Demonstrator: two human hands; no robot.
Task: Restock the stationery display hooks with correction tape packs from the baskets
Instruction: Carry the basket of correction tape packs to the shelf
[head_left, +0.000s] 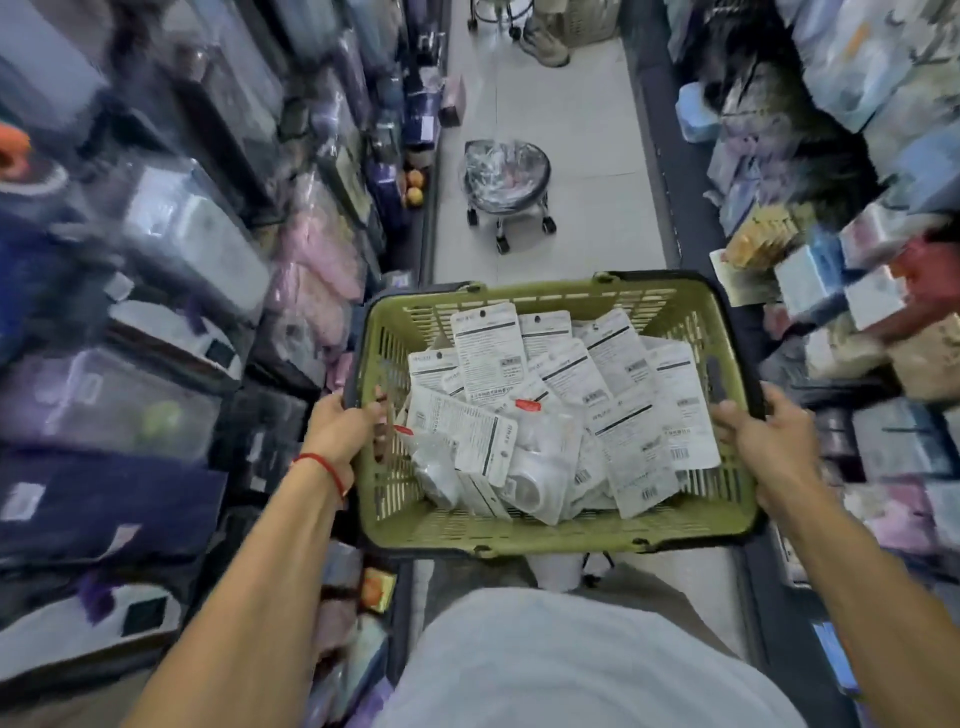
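I hold a green plastic basket (550, 530) in front of my waist, above the aisle floor. My left hand (345, 423) grips its left rim, fingers curled over the edge. On the right rim, my right hand (766, 436) grips the same way. Inside lies a loose heap of white correction tape packs (561, 410), most with their printed backs up, some with red tags. The display hooks cannot be made out among the blurred shelves.
Shelves crowded with packaged goods (171, 291) line both sides of a narrow tiled aisle. A black wheeled stool (506, 182) stands in the aisle ahead. Farther back are a second wheeled stool (493, 15) and a person's shoe (545, 44).
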